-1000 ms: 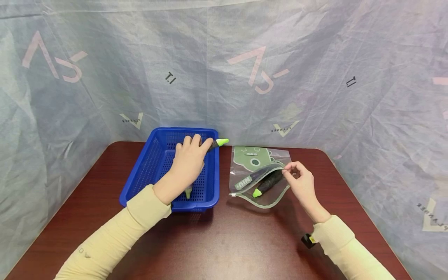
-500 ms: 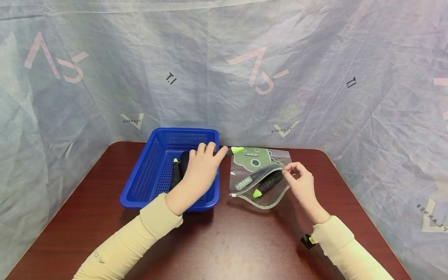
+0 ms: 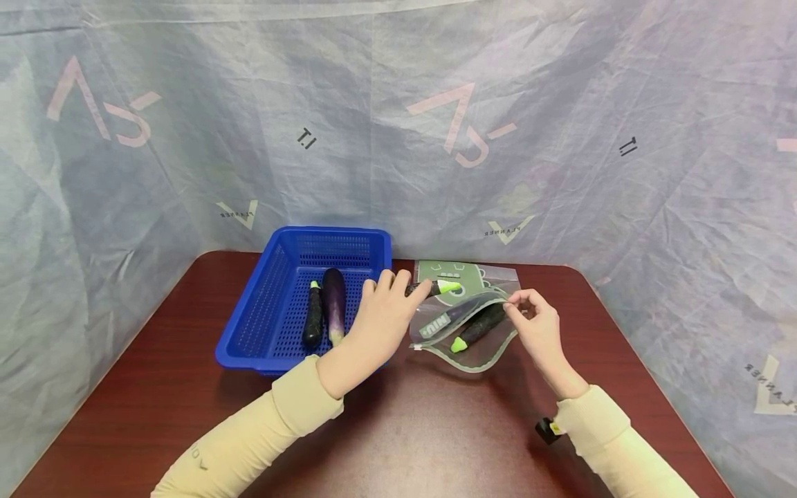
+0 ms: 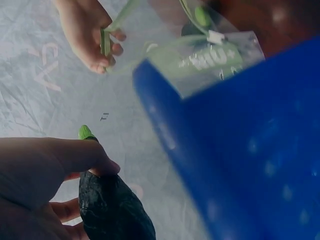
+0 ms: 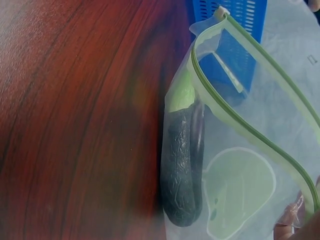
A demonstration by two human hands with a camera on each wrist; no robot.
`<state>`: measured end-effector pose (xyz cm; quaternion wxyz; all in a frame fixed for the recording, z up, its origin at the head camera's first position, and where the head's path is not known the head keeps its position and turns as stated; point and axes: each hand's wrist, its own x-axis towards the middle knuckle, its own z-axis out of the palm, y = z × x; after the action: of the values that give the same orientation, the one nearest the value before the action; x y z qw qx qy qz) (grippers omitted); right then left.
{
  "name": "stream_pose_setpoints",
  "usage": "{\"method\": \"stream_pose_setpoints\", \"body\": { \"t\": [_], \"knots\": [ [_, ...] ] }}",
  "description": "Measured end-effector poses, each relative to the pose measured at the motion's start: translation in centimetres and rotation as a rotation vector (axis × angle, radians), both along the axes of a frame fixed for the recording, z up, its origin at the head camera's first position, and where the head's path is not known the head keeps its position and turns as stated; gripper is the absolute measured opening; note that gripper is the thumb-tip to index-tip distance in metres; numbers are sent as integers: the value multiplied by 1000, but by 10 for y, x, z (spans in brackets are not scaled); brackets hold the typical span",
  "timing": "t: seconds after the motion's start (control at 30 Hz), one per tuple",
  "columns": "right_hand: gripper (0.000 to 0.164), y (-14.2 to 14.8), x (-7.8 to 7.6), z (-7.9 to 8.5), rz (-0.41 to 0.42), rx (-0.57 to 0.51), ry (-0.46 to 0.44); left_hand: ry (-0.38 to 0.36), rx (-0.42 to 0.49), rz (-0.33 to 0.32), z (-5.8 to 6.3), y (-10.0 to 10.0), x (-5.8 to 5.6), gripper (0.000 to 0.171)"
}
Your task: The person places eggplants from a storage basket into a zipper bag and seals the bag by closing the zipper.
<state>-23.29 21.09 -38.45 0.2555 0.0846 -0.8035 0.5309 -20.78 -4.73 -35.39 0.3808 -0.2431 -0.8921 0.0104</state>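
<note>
My left hand (image 3: 381, 315) grips a dark, bumpy cucumber (image 4: 112, 207), its bright green tip pointing right toward the bag in the head view. A clear zip bag (image 3: 476, 365) with a green cartoon print lies on the right side, its mouth spread. My right hand (image 3: 538, 324) pinches the bag's rim at its right end. Inside the bag lies another dark cucumber (image 5: 177, 165) with a pale green end; a glossy dark shape shows beside it in the right wrist view. At the left, a blue basket (image 3: 248, 311) holds one more cucumber (image 3: 313, 317) and a purple eggplant (image 3: 334, 297).
The brown table (image 3: 436, 429) stretches in front of both arms. A grey printed cloth (image 3: 373, 124) hangs behind and along both sides. The basket's raised rim stands just left of the bag. A white zip slider (image 3: 417, 347) sits at the bag's left corner.
My left hand has carried the cucumber from over the basket rightward and nearer, now over the bag's left part. The basket's contents have come into view. My right hand stays at the bag's rim.
</note>
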Motion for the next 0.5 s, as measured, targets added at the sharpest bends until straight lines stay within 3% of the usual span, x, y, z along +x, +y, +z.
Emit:
{"method": "stream_pose_setpoints", "body": {
  "t": [0.5],
  "knots": [
    [6, -4, -3, 0, 1, -52, -7, 88, -15, -52, -17, 23, 2, 35]
  ]
}}
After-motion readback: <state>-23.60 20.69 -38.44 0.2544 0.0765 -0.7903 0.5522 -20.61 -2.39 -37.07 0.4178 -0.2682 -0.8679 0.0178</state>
